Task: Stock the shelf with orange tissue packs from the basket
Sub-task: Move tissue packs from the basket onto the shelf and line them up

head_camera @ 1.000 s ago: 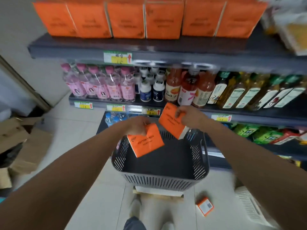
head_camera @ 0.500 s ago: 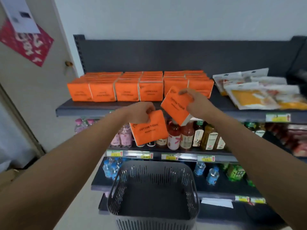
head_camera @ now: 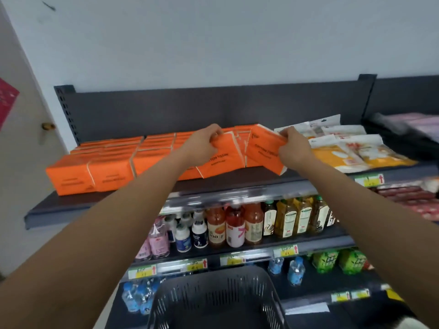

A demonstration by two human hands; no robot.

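Observation:
My left hand grips one orange tissue pack by its top edge, tilted against the front of the top shelf. Just to its right, my right hand grips a second orange tissue pack, also tilted, at the right end of the orange row. Several orange tissue packs stand in rows on that shelf to the left. The dark grey basket sits low in the middle, and what shows of its inside looks bare.
White and yellow pouches lie on the top shelf right of the orange packs. Below are bottles of pink drink, juice and tea, then water bottles and green packs lower down. A door with a knob stands at left.
Both hands lifted their orange packs from the basket up to the top shelf and now hold them at the right end of the orange row. My view tilted upward.

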